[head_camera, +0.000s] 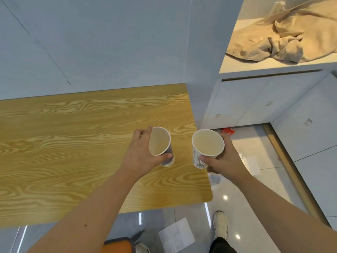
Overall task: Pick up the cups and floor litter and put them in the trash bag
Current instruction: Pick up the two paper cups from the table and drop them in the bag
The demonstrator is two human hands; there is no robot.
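My left hand (140, 154) is shut around a paper cup (160, 143) with a dark band, held above the right part of the wooden table (73, 143). A second, white printed paper cup (207, 145) is gripped by my right hand (224, 159) just past the table's right edge. Both cups look empty inside. On the glossy floor lie a white sheet of paper (176, 234) near my feet, more white paper (252, 163) behind my right wrist, and a red wrapper (228, 131) by the cabinet base. No trash bag is in view.
White cabinets (255, 103) stand to the right, with a beige cloth (284, 37) on the shelf above. A wooden strip (291, 172) runs along the floor at right. My shoes (220, 225) are below, and an orange object (118, 245) sits at the bottom edge.
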